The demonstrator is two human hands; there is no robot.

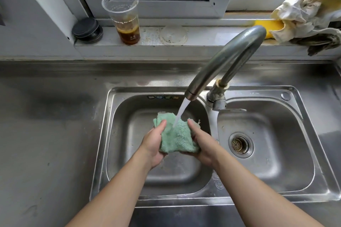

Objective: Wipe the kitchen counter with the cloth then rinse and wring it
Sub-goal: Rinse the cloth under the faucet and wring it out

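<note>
Gripping cloth (175, 134): left hand (154, 143), right hand (201, 145); faucet (227, 62) above; cup (125, 18) behind.

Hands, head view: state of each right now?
Left hand: closed on the green cloth, thumb on top.
Right hand: closed on the same cloth, under the running faucet.

i see two bare forearms reaching in from the bottom edge; no sleeves, left hand (154, 143) and right hand (203, 145) ungloved; wrists and fingers carry nothing
</note>
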